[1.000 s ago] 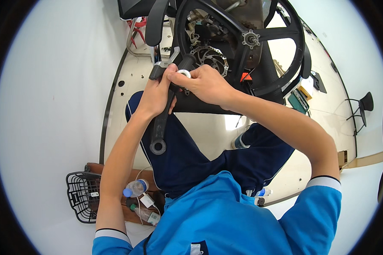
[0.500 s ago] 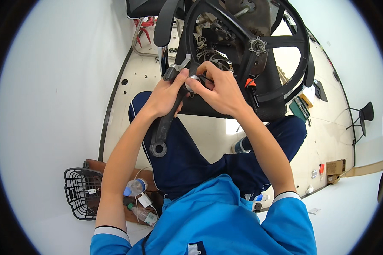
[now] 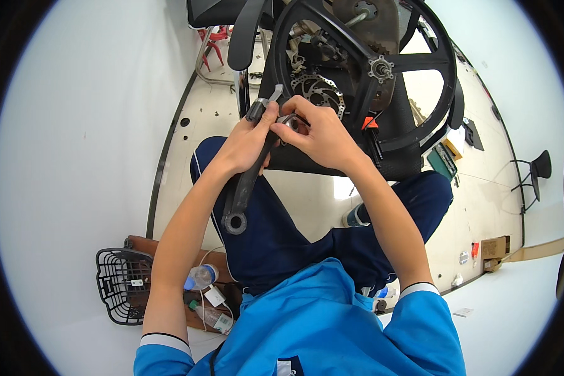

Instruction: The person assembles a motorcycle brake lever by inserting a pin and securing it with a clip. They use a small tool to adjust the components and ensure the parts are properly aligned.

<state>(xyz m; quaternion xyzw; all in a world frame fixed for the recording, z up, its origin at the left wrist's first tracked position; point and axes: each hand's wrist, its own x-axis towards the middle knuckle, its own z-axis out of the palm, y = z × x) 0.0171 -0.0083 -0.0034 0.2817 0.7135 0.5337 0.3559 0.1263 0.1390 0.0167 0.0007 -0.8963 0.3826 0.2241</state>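
Note:
My left hand (image 3: 247,141) is closed around a black bicycle crank arm (image 3: 247,188), which slants down over my left thigh with its round holed end (image 3: 234,223) lowest. Above my left thumb a dark cylindrical part with a silver lever (image 3: 271,98) sticks out. My right hand (image 3: 319,131) is closed at the crank's upper end, its thumb and fingers pinching a small silver round part (image 3: 288,123). The fingers partly cover that part, so how it joins the crank cannot be seen.
Ahead, a black chair seat (image 3: 395,164) bears a large black spoked wheel (image 3: 413,61), a brake disc (image 3: 319,93) and several metal parts. A black basket (image 3: 116,282) and bottles (image 3: 202,276) lie at lower left. A green case (image 3: 442,161) rests on the floor at right.
My right fingers have shifted and curled further around the silver round part, which shows less of its face now. The left hand keeps its hold on the crank arm.

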